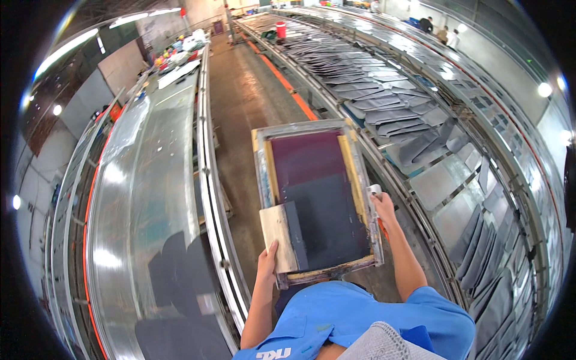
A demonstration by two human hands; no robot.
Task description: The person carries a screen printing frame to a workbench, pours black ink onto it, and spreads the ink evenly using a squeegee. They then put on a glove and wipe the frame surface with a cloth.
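Note:
In front of my body I carry a screen printing frame (316,125) with yellow-taped inner edges. Its mesh is dark purple at the far end, with dark ink over the nearer part. At the frame's left side lies a squeegee (277,238), a pale wooden board with a dark blade edge. My left hand (267,261) grips the squeegee and the frame's left edge together, thumb on top of the wood. My right hand (384,209) is closed at the right edge of the frame, beside a small white piece (375,189); its fingertips are partly hidden.
A long shiny table (162,174) runs along my left, with dark flat pieces (180,270) at its near end. On the right, a long table holds many overlapping grey sheets (390,108) and a red container (281,30). Between them lies an aisle floor (234,90). People (441,33) stand far right.

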